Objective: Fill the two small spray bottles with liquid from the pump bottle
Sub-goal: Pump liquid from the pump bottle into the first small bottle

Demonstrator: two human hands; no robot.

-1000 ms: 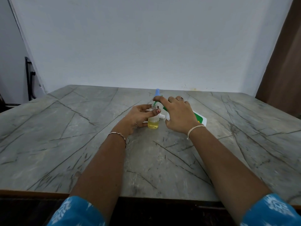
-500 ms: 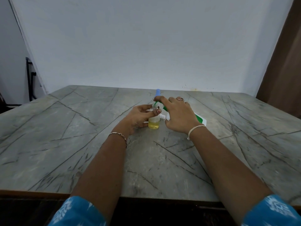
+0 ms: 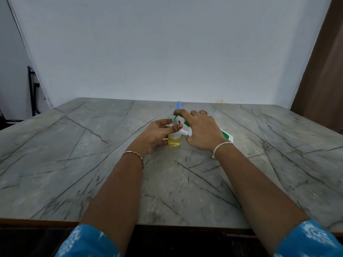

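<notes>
The left hand point(image 3: 157, 134) curls thumb and fingers round the spray bottle point(image 3: 174, 140). At its three o'clock, the right hand point(image 3: 202, 132) grips the pump bottle point(image 3: 226, 135), forefinger on its green head point(image 3: 176, 118).

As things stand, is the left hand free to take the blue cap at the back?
Probably not yet: the left hand holds the yellow-filled bottle, and the blue cap stands behind it.

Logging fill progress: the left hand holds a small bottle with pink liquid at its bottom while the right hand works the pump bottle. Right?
Not quite. The head view shows the liquid in the small bottle is yellow, not pink. The left hand does hold it, and the right hand works the pump bottle.
</notes>
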